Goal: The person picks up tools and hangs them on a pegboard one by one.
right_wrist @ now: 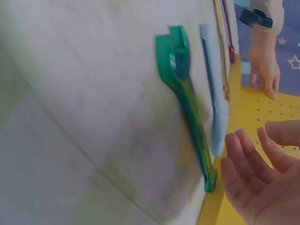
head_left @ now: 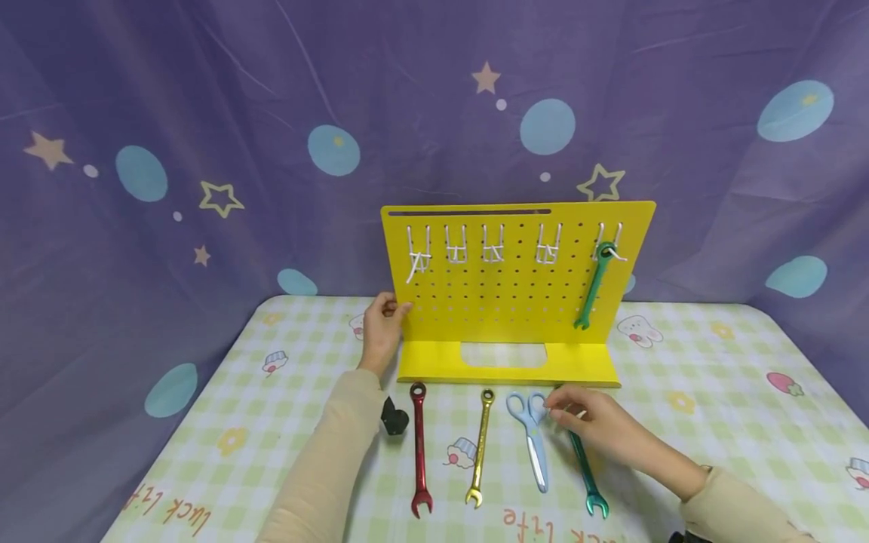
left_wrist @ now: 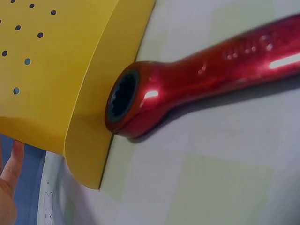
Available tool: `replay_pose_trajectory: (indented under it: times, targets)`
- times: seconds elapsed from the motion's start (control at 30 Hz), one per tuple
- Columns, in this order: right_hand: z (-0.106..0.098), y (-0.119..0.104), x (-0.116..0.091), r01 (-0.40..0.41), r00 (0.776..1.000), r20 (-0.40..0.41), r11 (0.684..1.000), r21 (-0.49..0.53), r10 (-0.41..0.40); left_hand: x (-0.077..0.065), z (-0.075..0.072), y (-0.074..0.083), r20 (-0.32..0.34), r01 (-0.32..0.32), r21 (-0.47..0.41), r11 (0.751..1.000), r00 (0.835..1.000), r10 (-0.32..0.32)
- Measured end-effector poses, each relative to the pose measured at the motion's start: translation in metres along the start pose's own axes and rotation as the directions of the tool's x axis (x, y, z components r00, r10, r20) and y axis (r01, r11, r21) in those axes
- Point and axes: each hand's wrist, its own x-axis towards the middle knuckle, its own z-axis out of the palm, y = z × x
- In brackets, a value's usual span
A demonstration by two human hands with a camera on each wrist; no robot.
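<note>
Left hand [head_left: 383, 332] is pinching the yellow pegboard [head_left: 502, 332] at nine o'clock; right hand [head_left: 603, 422], apparently empty, is hovering fingers-apart near the lower green wrench [head_left: 585, 465] at five.

1. A pegboard [head_left: 502, 331] is standing on the table [head_left: 224, 400], before the curtain [head_left: 434, 113].
2. One wrench [head_left: 593, 290] is hanging on its rightmost hook [head_left: 619, 237]; four other hooks [head_left: 409, 240] are sitting leftward.
3. In front, left to right, a second wrench [head_left: 419, 445], third wrench [head_left: 481, 445], scissors [head_left: 532, 437] and fourth wrench [head_left: 584, 460] are lying.
</note>
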Motion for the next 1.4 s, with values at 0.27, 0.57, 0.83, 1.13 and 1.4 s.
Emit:
replay_pose_trajectory:
  times: [0.27, 0.57, 0.83, 1.13, 1.4]
  targets:
    - [0.012, 0.005, -0.003, -0.020, 0.997, 0.078, 0.999, -0.040, 0.023, 0.000, 0.001, -0.002, -0.002, 0.018, 0.000, 1.000, 1.000, -0.018]
    - [0.015, 0.006, 0.000, -0.006, 0.997, 0.071, 0.997, -0.082, 0.012, 0.000, 0.001, -0.003, -0.007, 0.021, -0.007, 1.000, 1.000, -0.021]
    - [0.008, 0.013, -0.004, -0.013, 1.000, -0.010, 0.989, -0.149, 0.012, -0.001, 0.001, -0.002, -0.007, 0.013, -0.014, 1.000, 1.000, -0.013]
    - [0.001, 0.019, -0.013, -0.097, 0.995, -0.053, 0.980, -0.173, 0.089, 0.000, 0.001, -0.001, -0.006, 0.017, -0.020, 1.000, 1.000, -0.018]
    - [0.004, 0.016, -0.014, -0.144, 0.989, -0.036, 0.975, -0.169, 0.140, -0.002, 0.002, 0.001, -0.010, 0.028, -0.017, 0.999, 1.000, -0.028]
